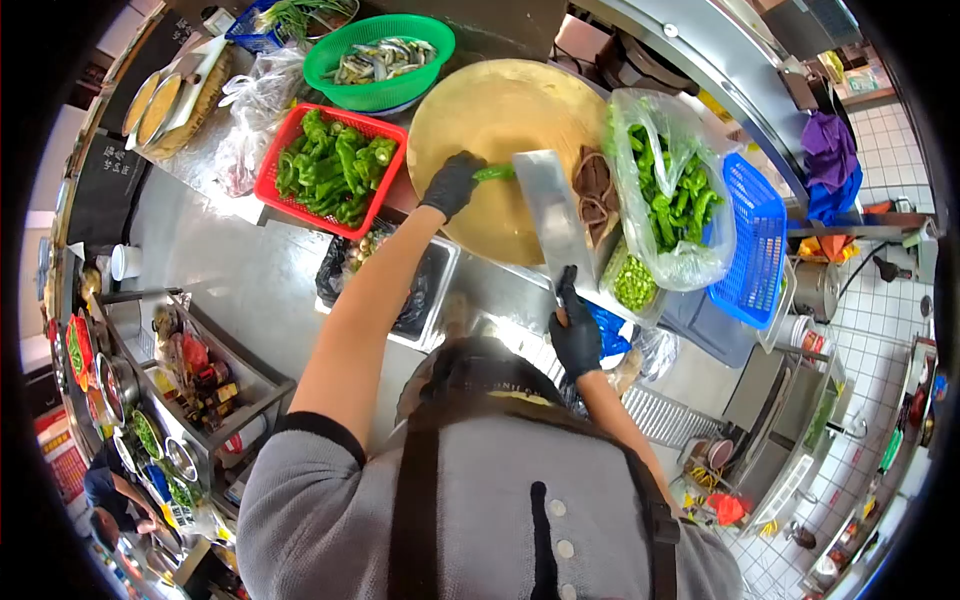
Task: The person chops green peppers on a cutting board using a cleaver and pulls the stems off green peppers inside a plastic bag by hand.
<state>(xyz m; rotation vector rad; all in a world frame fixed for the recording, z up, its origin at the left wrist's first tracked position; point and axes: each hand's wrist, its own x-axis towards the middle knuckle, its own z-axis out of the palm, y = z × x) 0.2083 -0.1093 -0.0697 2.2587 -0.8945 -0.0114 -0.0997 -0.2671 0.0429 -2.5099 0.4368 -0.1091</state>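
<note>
My left hand, in a black glove, is closed on a green pepper over the round chopping board. In my right hand, also gloved in black, is the handle of a cleaver. Its wide blade lies across the right part of the board, its far end beside the pepper's tip; whether they touch I cannot tell. A folded brown cloth rests at the board's right edge. Left of the board, green peppers fill a red basket.
A clear plastic bag of green peppers stands right of the board, beside a blue basket and a container of chopped green pieces. Behind the red basket, a green colander holds small fish. Another person is at the lower left.
</note>
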